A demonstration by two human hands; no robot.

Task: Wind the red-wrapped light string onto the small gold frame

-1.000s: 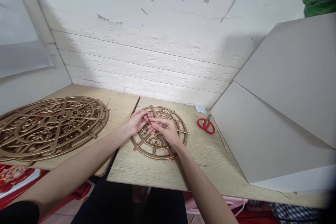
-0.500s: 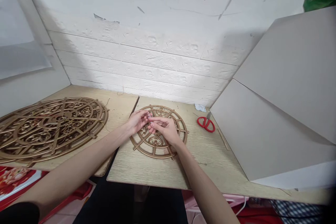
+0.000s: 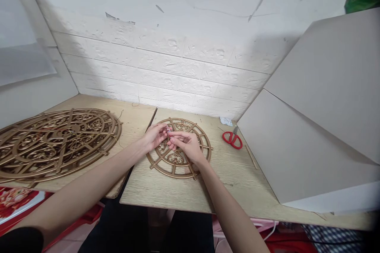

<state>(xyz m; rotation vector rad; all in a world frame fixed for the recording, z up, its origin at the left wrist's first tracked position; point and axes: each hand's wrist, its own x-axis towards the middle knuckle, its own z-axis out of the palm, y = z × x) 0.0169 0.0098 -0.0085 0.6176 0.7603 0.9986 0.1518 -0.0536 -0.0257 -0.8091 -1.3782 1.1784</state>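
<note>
Both hands meet over a round gold openwork panel (image 3: 173,174) that lies flat on the table. Between the fingertips is a small, slim red-and-white patterned piece (image 3: 168,129), too small and too covered to tell its kind. My left hand (image 3: 154,136) pinches its upper end. My right hand (image 3: 187,145) closes its thumb and fingers at the lower end. The hands cover part of the panel's middle.
A stack of larger gold openwork panels (image 3: 59,166), with loose thread on top, lies on the left. Red-handled scissors (image 3: 232,140) and a thin stick (image 3: 251,157) lie right of the round panel. White boards (image 3: 320,106) stand at the right, and a white brick-pattern wall (image 3: 190,67) rises behind.
The hands and the piece between them have hardly moved. The view has shifted slightly, and the legs below the table are now further apart.
</note>
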